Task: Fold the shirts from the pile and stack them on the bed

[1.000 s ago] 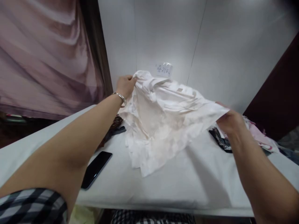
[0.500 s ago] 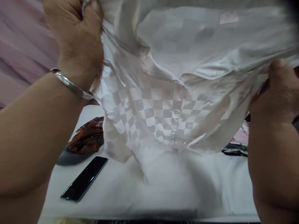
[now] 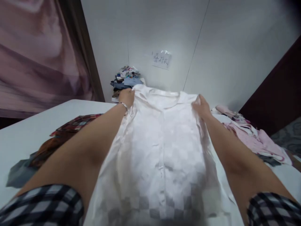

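A white shirt [image 3: 162, 141] with a tone-on-tone checked weave is stretched out between my hands, its neckline away from me and its button front facing up. At its left shoulder my left hand [image 3: 127, 98], with a silver bangle at the wrist, is closed on the fabric. My right hand [image 3: 201, 106] grips the opposite shoulder. Both arms reach far forward. The lower part of the shirt spreads toward me and runs out of the bottom of the view.
Dark and plaid clothes [image 3: 68, 131] lie on the white table [image 3: 37, 121] at left. A folded clothes stack [image 3: 127, 80] stands by the wall, below a handwritten paper sign [image 3: 161, 59]. Pink garments [image 3: 258, 139] are heaped at right. A pink curtain [image 3: 35, 56] hangs at left.
The shirt has gone from being held up close to me to being stretched out farther away, front up. My view has lifted, so the wall and clothes piles show; the phone is out of sight.
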{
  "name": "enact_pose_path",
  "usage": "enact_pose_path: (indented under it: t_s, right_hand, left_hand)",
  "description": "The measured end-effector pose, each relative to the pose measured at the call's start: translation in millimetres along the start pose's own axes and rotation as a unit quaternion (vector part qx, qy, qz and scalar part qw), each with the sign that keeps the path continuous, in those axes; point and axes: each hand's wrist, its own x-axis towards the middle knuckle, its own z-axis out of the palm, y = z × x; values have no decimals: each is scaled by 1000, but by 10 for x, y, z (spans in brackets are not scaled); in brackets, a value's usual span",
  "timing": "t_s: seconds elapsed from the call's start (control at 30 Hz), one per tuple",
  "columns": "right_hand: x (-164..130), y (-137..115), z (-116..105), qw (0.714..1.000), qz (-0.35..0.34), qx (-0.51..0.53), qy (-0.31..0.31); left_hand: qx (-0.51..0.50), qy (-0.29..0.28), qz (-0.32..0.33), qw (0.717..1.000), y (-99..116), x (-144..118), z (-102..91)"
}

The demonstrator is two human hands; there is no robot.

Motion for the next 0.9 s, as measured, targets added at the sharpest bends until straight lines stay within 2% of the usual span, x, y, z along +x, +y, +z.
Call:
enact_pose_path:
  t_s: [0.07,0.13,0.23,0.33,0.43,0.53,0.63,0.73,0.9]
  right_hand:
    - [-96,213,232,997,45,-33,-45]
    - [-342,350,397,992,51,-57,-100]
    - [-951,470,482,977,11,-49,-205]
    - [-1666,541,338,947,0,-22,-320]
    - [-2250,611,35,928,-5,-21,-373]
    - [-2607,731,-271,922,-9,-52,-383]
    - [-2800,896,-445,921,-22,-106,-374]
    - [-2914,1024,-466,920,-46,-155,-357]
    - [-3003,1082,-398,926,-60,-184,-323]
  left_hand:
    - [3,-55,-15,998,-168,-82,317]
    - [6,-102,-23,995,-318,-258,523]
    - [8,-166,-2,986,-539,-686,589]
    - [16,-244,73,967,-791,-1254,381]
    - [39,-286,106,952,-1091,-1838,28]
    - [103,-257,90,957,-1401,-2314,-291]
    - [186,-222,38,956,-1611,-2631,-473]
    - [239,-222,15,945,-1612,-2823,-532]
    - [269,-235,9,934,-1291,-2985,-501]
